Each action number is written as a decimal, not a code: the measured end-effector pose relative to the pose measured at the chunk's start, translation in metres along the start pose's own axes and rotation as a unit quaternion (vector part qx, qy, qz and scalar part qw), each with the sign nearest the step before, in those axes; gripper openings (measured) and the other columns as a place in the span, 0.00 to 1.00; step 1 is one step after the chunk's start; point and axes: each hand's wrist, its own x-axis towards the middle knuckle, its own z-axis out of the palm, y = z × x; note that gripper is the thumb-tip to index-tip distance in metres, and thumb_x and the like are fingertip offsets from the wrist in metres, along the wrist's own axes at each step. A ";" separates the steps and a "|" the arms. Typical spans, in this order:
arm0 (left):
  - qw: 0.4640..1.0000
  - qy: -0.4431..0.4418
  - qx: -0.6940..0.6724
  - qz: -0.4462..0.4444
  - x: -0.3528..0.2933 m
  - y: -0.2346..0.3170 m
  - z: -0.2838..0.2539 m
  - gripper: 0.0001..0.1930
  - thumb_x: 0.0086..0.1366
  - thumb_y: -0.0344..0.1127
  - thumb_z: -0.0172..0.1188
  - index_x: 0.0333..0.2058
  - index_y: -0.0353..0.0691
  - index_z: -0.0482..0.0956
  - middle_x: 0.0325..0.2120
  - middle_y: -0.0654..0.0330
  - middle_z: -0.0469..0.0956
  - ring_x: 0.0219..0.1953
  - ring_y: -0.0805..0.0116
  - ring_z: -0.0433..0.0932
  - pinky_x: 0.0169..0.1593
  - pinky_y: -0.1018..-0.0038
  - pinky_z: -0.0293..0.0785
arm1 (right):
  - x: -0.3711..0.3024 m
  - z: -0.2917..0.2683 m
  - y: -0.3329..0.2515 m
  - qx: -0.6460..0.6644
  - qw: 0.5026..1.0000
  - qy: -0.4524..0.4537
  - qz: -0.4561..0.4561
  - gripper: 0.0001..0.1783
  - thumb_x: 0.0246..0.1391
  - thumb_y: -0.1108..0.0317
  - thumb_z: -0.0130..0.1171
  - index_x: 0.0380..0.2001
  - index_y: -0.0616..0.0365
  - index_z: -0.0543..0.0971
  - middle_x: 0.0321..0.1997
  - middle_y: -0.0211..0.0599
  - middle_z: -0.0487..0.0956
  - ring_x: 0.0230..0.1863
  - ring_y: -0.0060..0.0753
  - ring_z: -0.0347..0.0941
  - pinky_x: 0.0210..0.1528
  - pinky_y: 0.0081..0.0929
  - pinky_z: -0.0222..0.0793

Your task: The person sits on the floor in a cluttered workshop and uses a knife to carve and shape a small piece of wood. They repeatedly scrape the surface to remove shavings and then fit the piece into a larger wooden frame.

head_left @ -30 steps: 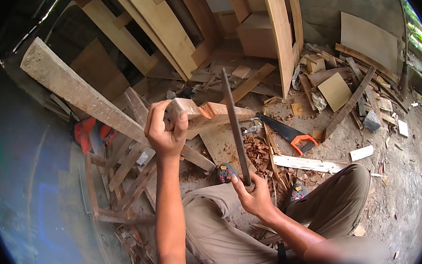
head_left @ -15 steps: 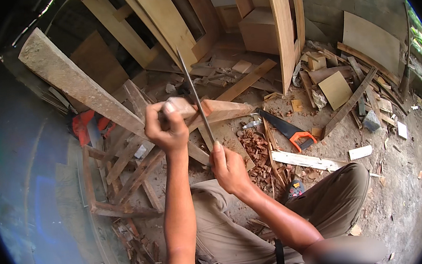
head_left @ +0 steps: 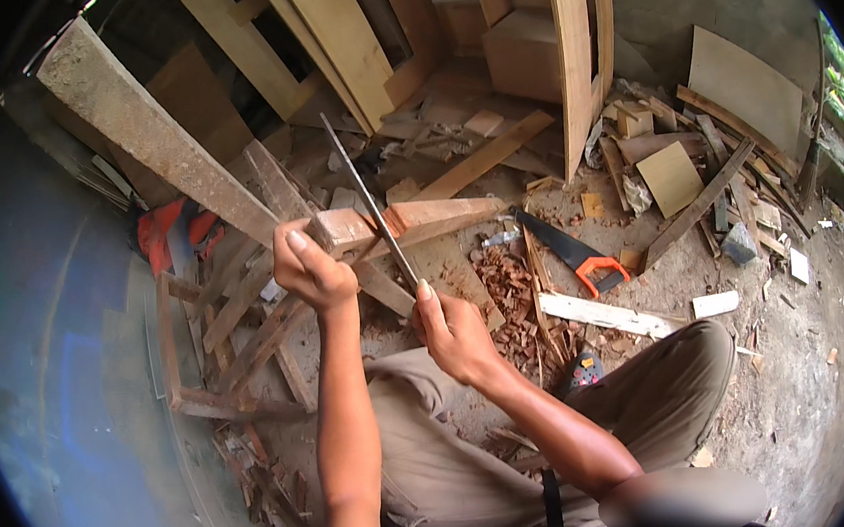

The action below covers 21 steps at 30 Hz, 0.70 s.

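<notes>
plainly, the right grip [head_left: 454, 338] holds a thin grey tool [head_left: 358, 185] across notched reddish timber [head_left: 447, 209]; left grip [head_left: 315, 268] unclear.

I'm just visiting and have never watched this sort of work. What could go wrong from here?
The thin metal tool in the right hand might slip from the notch and catch the left hand, which sits close by at the end of the timber. The handsaw lies uncovered on the floor among loose wood chips, so someone could step on it.
</notes>
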 end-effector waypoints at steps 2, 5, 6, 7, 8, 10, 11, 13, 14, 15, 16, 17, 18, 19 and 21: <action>1.000 -0.004 0.008 -0.001 -0.002 -0.004 0.000 0.26 0.74 0.49 0.42 0.28 0.30 0.73 0.20 0.54 0.75 0.23 0.63 0.74 0.30 0.68 0.70 | -0.004 -0.005 -0.013 0.066 0.997 0.012 -0.027 0.36 0.74 0.42 0.34 0.23 0.60 0.73 0.15 0.29 0.69 0.19 0.23 0.64 0.22 0.28 0.61; 1.000 -0.014 -0.005 -0.007 -0.006 -0.005 0.001 0.27 0.74 0.49 0.40 0.28 0.30 0.73 0.19 0.53 0.73 0.23 0.63 0.73 0.31 0.68 0.70 | -0.007 -0.025 -0.063 0.154 0.970 0.050 -0.182 0.36 0.73 0.40 0.30 0.30 0.63 0.73 0.14 0.26 0.66 0.14 0.17 0.60 0.15 0.19 0.55; 1.000 -0.010 0.012 -0.001 -0.005 -0.001 0.006 0.27 0.74 0.50 0.40 0.27 0.31 0.73 0.19 0.54 0.72 0.23 0.63 0.73 0.30 0.68 0.69 | -0.005 -0.023 -0.057 0.176 0.953 0.072 -0.237 0.35 0.73 0.41 0.31 0.33 0.63 0.73 0.14 0.26 0.66 0.14 0.16 0.61 0.15 0.19 0.55; 1.000 -0.006 0.028 0.005 -0.006 0.001 0.009 0.27 0.74 0.50 0.40 0.27 0.31 0.73 0.19 0.54 0.72 0.23 0.64 0.73 0.30 0.68 0.69 | -0.001 -0.019 -0.045 0.197 0.931 0.094 -0.291 0.35 0.73 0.41 0.31 0.36 0.64 0.73 0.13 0.26 0.66 0.14 0.16 0.61 0.15 0.19 0.56; 1.000 0.002 0.023 0.012 -0.002 0.003 0.010 0.27 0.74 0.50 0.40 0.27 0.31 0.73 0.19 0.54 0.72 0.23 0.64 0.72 0.30 0.68 0.69 | -0.003 -0.013 -0.025 0.125 0.955 0.105 -0.248 0.34 0.73 0.42 0.35 0.33 0.65 0.74 0.14 0.29 0.67 0.17 0.21 0.65 0.19 0.23 0.62; 0.999 0.024 0.012 0.027 -0.001 -0.005 0.008 0.27 0.75 0.49 0.41 0.26 0.31 0.72 0.19 0.55 0.72 0.23 0.65 0.72 0.30 0.68 0.68 | 0.000 0.003 0.014 0.013 0.998 0.029 -0.060 0.31 0.73 0.46 0.40 0.28 0.63 0.75 0.14 0.31 0.69 0.20 0.27 0.69 0.24 0.29 0.65; 1.000 -0.007 -0.025 -0.016 0.001 -0.004 -0.004 0.25 0.75 0.48 0.42 0.26 0.32 0.71 0.20 0.54 0.72 0.23 0.65 0.72 0.30 0.67 0.68 | 0.000 0.006 0.008 -0.037 0.999 0.008 -0.019 0.31 0.73 0.48 0.40 0.26 0.63 0.75 0.15 0.31 0.70 0.20 0.29 0.69 0.25 0.30 0.65; 0.999 -0.024 -0.024 -0.002 -0.003 0.001 -0.005 0.24 0.74 0.48 0.45 0.25 0.32 0.70 0.20 0.53 0.72 0.24 0.65 0.71 0.30 0.67 0.68 | 0.002 -0.004 -0.001 0.017 1.000 0.004 -0.025 0.31 0.74 0.48 0.37 0.25 0.61 0.75 0.15 0.30 0.70 0.18 0.24 0.67 0.22 0.25 0.62; 1.000 -0.027 0.001 -0.006 -0.005 0.002 -0.009 0.24 0.73 0.48 0.46 0.26 0.31 0.71 0.20 0.54 0.72 0.24 0.65 0.71 0.31 0.67 0.68 | 0.000 -0.003 -0.012 0.044 0.998 0.011 -0.040 0.32 0.75 0.48 0.36 0.25 0.61 0.75 0.14 0.29 0.69 0.18 0.23 0.66 0.21 0.24 0.61; 0.999 -0.029 0.020 -0.013 -0.008 0.001 -0.009 0.24 0.73 0.48 0.47 0.26 0.31 0.71 0.21 0.54 0.72 0.25 0.65 0.71 0.31 0.67 0.68 | -0.003 -0.008 -0.024 0.066 0.996 0.020 -0.056 0.33 0.75 0.47 0.34 0.25 0.60 0.74 0.14 0.28 0.69 0.17 0.21 0.65 0.20 0.23 0.59; 1.000 -0.017 0.003 0.004 -0.009 -0.010 -0.007 0.23 0.72 0.48 0.47 0.27 0.31 0.72 0.20 0.55 0.71 0.25 0.65 0.70 0.31 0.68 0.67 | -0.007 -0.018 -0.042 0.117 0.989 0.014 -0.090 0.25 0.73 0.53 0.42 0.30 0.64 0.75 0.16 0.38 0.71 0.18 0.26 0.68 0.24 0.30 0.65; 1.000 -0.012 -0.012 -0.002 -0.009 -0.008 0.000 0.23 0.72 0.47 0.47 0.28 0.31 0.72 0.20 0.55 0.70 0.24 0.65 0.69 0.30 0.69 0.66 | -0.008 -0.026 -0.060 0.120 0.973 0.046 -0.190 0.33 0.74 0.44 0.32 0.30 0.61 0.73 0.13 0.24 0.66 0.14 0.17 0.61 0.16 0.20 0.57; 1.000 -0.019 -0.017 -0.013 -0.010 -0.004 0.005 0.23 0.72 0.47 0.47 0.28 0.31 0.72 0.20 0.55 0.70 0.24 0.65 0.70 0.30 0.69 0.67 | -0.006 -0.023 -0.055 0.152 0.952 0.085 -0.253 0.32 0.74 0.44 0.32 0.32 0.61 0.73 0.13 0.25 0.66 0.14 0.18 0.61 0.16 0.20 0.56; 0.999 -0.027 -0.023 -0.024 -0.011 0.002 0.009 0.23 0.72 0.47 0.47 0.28 0.31 0.72 0.19 0.55 0.71 0.24 0.65 0.70 0.30 0.69 0.67 | -0.004 -0.019 -0.042 0.181 0.924 0.124 -0.315 0.32 0.74 0.44 0.33 0.33 0.62 0.73 0.13 0.25 0.66 0.13 0.18 0.60 0.15 0.20 0.56; 1.000 -0.016 -0.013 -0.009 -0.009 -0.002 0.007 0.24 0.72 0.48 0.48 0.27 0.31 0.72 0.19 0.56 0.72 0.24 0.66 0.71 0.30 0.70 0.67 | 0.000 -0.009 0.014 0.008 0.991 0.063 -0.118 0.33 0.73 0.45 0.37 0.28 0.63 0.76 0.13 0.33 0.67 0.19 0.27 0.67 0.24 0.30 0.64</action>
